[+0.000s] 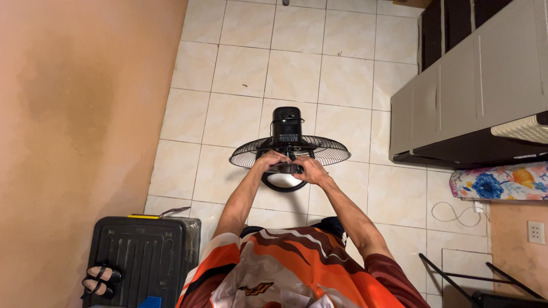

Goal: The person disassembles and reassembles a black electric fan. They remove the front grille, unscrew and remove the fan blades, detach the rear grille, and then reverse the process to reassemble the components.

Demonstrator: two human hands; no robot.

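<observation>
Head view, looking straight down. Left hand (269, 160) and right hand (310, 169) meet at the centre of a black electric fan (289, 149), fingers curled closed around a small dark part at the hub; what exactly each grip clamps is too small to tell. Both hands touch the fan, close together, almost knuckle to knuckle. Fan stands on the tiled floor (251, 68), just in front of the person: round wire grille (328, 152) spreads to either side of the hands, boxy motor housing (286, 121) beyond them, ring-shaped base (283, 186) showing below the wrists. Forearms are bare; orange, white and maroon patterned shirt (285, 268) fills the bottom of the frame. Outward: black hard-shell suitcase (140, 256) lower left with a pair of sandals (101, 279) on it, against an orange wall (74, 114). Grey cabinet (456, 97) at right; floral cushion (502, 181) below it; white cord (451, 214) on the floor and a wall socket (535, 232) nearby.
</observation>
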